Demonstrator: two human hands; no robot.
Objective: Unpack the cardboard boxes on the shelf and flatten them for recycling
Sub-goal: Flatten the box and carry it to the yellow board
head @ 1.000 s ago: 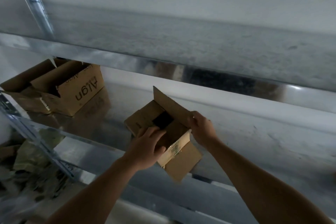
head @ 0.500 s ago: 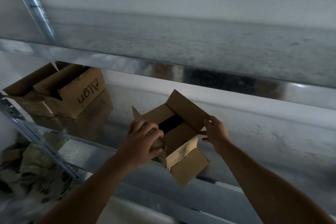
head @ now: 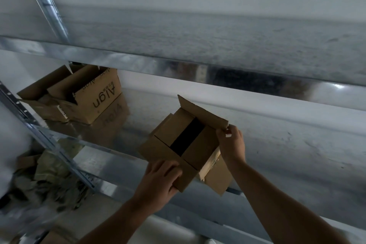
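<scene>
Galvanised shelf (head: pixel 277 144) carries the small cardboard box (head: pixel 200 150) at its front edge, between both hands. Within the last second the right hand (head: pixel 231 144) has pinched the far flap (head: pixel 202 113) and swung it outward. The left hand (head: pixel 160 182) now grips the near corner. Two inner flaps are folded down, so the contents are not yet reachable. Two opened cartons (head: pixel 97 99) stand well left of the left hand.

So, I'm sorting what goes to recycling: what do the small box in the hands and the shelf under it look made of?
The small box looks like plain brown cardboard, probably corrugated, with a matte finish; its flaps fold along sharp creases. The shelf looks like sheet metal, likely galvanised steel, with a dull silvery sheen; it faintly mirrors the printed box standing on it.
</scene>
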